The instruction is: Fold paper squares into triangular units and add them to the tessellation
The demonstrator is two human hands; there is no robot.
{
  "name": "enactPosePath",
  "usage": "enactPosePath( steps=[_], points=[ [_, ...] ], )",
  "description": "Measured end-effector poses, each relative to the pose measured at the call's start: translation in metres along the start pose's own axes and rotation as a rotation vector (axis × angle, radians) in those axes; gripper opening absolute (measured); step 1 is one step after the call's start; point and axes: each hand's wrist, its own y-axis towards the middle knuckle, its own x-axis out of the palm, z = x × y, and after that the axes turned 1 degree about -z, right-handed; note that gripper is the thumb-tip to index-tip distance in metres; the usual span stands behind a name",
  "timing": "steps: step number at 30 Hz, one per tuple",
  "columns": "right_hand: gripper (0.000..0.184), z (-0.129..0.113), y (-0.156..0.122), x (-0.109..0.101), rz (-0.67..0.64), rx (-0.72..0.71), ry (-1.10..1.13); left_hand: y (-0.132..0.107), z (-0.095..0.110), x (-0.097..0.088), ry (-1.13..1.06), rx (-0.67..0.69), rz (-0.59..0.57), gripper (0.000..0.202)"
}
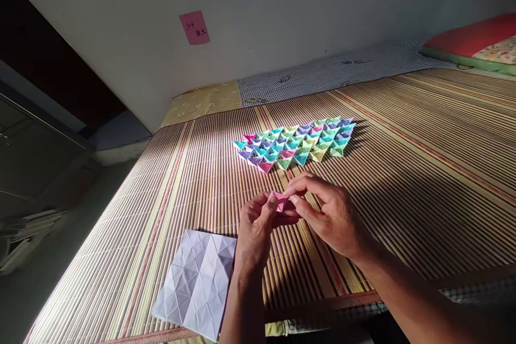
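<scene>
A small pink folded paper piece (279, 201) is held between my two hands, above the bamboo mat. My left hand (260, 223) grips its left side, thumb on the near face and fingers behind. My right hand (328, 212) pinches its right corner between thumb and index finger. Just beyond my hands, several folded paper boats (294, 144) in pink, teal, green, yellow and purple sit in close rows. Left of my left forearm lies a creased, pale lavender sheet of paper (197, 282), with a grid of fold lines.
The bamboo mat (193, 183) covers a bed-like surface, its front edge close to me. A pink note (194, 27) is stuck on the wall behind. Red bedding (471, 37) lies at the far right. Past the left edge, the floor (97, 188) drops away.
</scene>
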Motion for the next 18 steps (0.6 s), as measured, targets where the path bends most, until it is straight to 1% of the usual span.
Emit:
enactPosePath(
  steps=[2,5,11,14,18],
  points=[
    [0.020,-0.001,0.000,-0.001,-0.006,0.004,0.011,0.001,0.000,0.001,-0.007,0.002,0.005,0.028],
    [0.020,0.000,-0.001,0.000,-0.004,-0.017,-0.049,0.002,-0.001,0.001,0.019,0.036,0.018,0.031],
    [0.009,0.007,-0.005,0.007,0.042,-0.027,-0.239,0.002,-0.001,0.006,0.189,0.155,0.089,0.036],
    [0.016,0.008,-0.006,0.010,0.044,-0.002,-0.246,0.002,-0.001,0.008,0.222,0.172,0.109,0.038],
    [0.030,0.004,-0.008,0.015,-0.001,0.045,-0.239,0.001,-0.001,0.010,0.215,0.149,0.120,0.038]
  ],
)
